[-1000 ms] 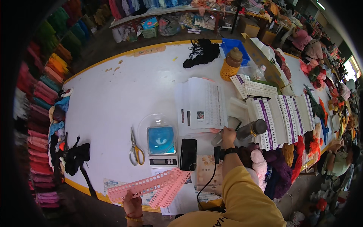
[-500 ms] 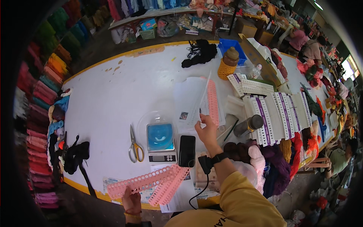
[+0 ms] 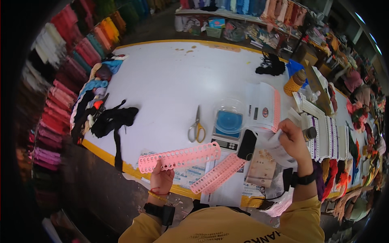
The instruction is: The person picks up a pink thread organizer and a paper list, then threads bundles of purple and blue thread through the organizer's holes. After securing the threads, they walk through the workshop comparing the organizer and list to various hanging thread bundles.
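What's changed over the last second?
The right hand has lifted a sheet and drawn it rightward, uncovering the far strip. The left hand keeps its held strip, now moved forward-left, clear of the second strip. Scissors and scale stayed put; the view turned left.

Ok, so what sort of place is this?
Probably a yarn or thread workshop: rows of coloured skeins line the left side, a black yarn bundle lies on the white worktable, and the left hand holds a pink perforated strip.
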`<action>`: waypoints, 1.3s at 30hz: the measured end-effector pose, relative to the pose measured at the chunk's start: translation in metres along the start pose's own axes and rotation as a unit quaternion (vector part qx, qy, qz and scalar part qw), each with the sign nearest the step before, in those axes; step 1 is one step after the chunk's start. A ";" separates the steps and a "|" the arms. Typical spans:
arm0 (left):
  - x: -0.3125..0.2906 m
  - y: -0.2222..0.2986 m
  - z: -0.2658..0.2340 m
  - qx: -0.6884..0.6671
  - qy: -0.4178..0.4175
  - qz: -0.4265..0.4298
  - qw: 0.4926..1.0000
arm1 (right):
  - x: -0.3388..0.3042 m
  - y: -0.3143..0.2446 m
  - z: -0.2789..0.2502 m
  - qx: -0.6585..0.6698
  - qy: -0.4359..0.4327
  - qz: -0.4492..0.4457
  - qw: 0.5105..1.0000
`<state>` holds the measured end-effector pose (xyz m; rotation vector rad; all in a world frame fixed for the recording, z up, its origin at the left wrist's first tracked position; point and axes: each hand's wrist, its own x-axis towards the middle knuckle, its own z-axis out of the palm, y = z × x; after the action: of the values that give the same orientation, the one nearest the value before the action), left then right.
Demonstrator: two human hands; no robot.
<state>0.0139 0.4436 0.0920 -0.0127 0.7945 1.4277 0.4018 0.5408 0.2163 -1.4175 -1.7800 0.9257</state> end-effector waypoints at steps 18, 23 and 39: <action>-0.023 0.072 -0.089 -0.067 0.036 0.048 0.996 | 0.070 -0.003 0.251 -0.029 -0.231 -0.060 0.971; -0.039 0.081 -0.122 -0.093 0.115 0.066 0.987 | 0.103 0.022 0.313 -0.103 -0.225 -0.052 0.968; -0.032 0.042 -0.167 -0.123 0.165 0.014 0.979 | 0.037 0.030 0.358 0.121 -0.467 0.229 0.845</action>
<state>-0.1004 0.3472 0.0016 -0.4403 0.8825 1.5647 0.1080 0.5392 0.0067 -1.3296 -1.8397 2.3169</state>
